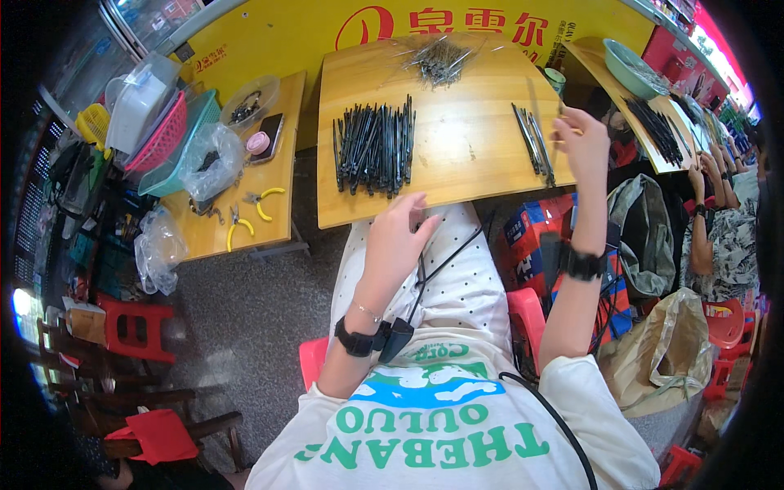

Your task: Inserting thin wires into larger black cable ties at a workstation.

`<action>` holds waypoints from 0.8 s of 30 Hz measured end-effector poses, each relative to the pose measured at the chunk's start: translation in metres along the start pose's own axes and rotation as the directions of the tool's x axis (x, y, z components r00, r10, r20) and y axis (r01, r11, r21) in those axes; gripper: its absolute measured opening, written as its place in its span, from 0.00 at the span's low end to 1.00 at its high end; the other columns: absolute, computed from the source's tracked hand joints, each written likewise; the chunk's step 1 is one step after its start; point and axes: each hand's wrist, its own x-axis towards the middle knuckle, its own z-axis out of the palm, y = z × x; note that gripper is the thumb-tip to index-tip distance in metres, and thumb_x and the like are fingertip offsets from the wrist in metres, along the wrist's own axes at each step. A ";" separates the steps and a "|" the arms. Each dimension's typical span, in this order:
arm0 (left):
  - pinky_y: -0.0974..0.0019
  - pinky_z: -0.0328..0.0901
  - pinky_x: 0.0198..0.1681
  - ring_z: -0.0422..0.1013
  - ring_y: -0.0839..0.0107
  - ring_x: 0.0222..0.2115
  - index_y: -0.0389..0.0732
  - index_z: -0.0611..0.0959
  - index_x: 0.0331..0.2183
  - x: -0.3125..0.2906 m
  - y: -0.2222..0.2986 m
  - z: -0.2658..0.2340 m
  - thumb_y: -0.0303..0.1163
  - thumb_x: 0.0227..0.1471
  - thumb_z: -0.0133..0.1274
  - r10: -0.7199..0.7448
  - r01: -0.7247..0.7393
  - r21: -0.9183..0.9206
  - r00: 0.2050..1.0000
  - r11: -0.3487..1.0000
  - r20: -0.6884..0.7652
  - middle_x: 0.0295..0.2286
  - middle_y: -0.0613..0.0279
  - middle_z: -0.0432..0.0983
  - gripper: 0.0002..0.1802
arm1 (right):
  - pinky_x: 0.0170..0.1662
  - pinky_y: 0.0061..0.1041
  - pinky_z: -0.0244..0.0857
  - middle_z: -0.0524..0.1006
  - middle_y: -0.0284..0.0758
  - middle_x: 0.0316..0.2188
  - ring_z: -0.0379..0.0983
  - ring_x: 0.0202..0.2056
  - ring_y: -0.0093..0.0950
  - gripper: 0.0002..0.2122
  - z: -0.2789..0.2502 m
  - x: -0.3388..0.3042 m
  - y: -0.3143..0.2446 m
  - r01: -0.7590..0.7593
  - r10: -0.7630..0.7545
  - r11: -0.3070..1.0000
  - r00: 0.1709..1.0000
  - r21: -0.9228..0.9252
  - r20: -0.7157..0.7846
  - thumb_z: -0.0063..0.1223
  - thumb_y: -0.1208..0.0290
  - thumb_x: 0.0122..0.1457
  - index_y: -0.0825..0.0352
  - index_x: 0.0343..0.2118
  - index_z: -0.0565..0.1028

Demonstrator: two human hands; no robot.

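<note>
A dense bundle of thin black sticks [373,149] lies side by side on the left half of the wooden table [465,163]. Just below it, at the near edge, my left hand [395,241] is open, thumb apart from the bent fingers, nothing visible in it. A smaller group of black sticks [534,145] lies along the right edge. Beside that group my right hand [583,145] has its fingers curled and pinched; whatever thin piece they hold is too small to name. A tangled heap of thin metallic pieces [441,63] sits at the far side.
A side table [273,175] at left carries yellow-handled pliers [239,229], a plastic bag [211,163], a phone and stacked baskets [159,135]. At right, another table holds a green basin [633,69] and more black sticks [656,131], with other people's arms [704,220] beside it.
</note>
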 end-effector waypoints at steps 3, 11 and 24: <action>0.62 0.64 0.48 0.69 0.56 0.44 0.32 0.74 0.45 0.017 -0.017 0.018 0.27 0.48 0.54 0.149 -0.130 0.221 0.986 0.967 -0.072 0.44 0.49 0.72 0.20 | 0.37 0.29 0.72 0.79 0.43 0.30 0.79 0.32 0.34 0.13 -0.019 0.045 0.061 0.044 -0.082 0.959 0.989 -0.281 -0.125 0.58 0.72 0.48 0.67 0.38 0.78; 0.59 0.66 0.43 0.68 0.55 0.41 0.33 0.74 0.36 0.079 -0.034 0.044 0.25 0.47 0.49 0.198 -0.107 0.469 0.969 0.877 -0.148 0.40 0.51 0.70 0.11 | 0.42 0.36 0.70 0.78 0.47 0.27 0.76 0.36 0.41 0.08 0.013 0.067 0.111 -0.088 0.012 0.744 0.993 -0.662 -0.119 0.55 0.70 0.46 0.62 0.30 0.81; 0.55 0.69 0.36 0.73 0.52 0.31 0.34 0.77 0.29 0.123 -0.048 0.027 0.26 0.45 0.52 -0.088 0.103 0.530 0.995 0.842 -0.053 0.29 0.49 0.74 0.06 | 0.38 0.35 0.70 0.78 0.45 0.30 0.76 0.34 0.40 0.10 0.081 0.093 0.043 0.171 -0.060 0.854 0.971 -0.492 0.232 0.59 0.68 0.45 0.67 0.30 0.80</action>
